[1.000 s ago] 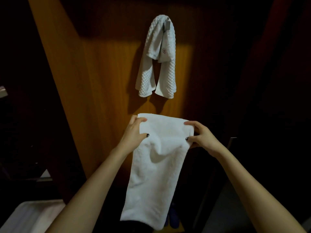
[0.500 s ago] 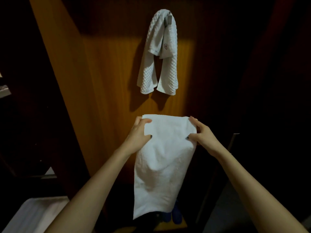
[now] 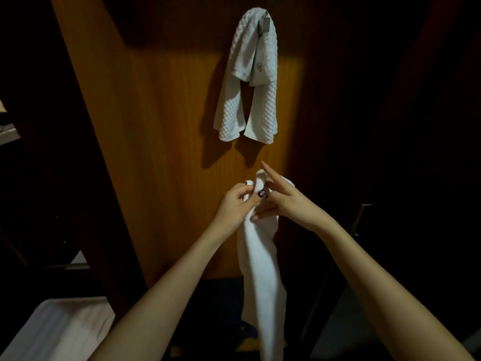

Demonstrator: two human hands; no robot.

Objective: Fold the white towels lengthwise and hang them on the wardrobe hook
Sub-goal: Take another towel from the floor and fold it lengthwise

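- We take the lit wooden panel (image 3: 166,152) as our landmark; its grain runs up and down.
- Below it and to its left we see a pale, rumpled sheet (image 3: 59,332).
- Further left and higher, a dim shelf edge (image 3: 7,136) shows in the dark.
- Right of the panel we make out a slim metal bar handle (image 3: 360,220) on a dark door (image 3: 390,178).

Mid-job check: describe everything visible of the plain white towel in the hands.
The plain white towel looks like soft terry, gathered into a narrow lengthwise band. It hangs down before the wooden panel, lower end out of frame. The left hand and right hand grip its bunched top; the right index finger sticks up.
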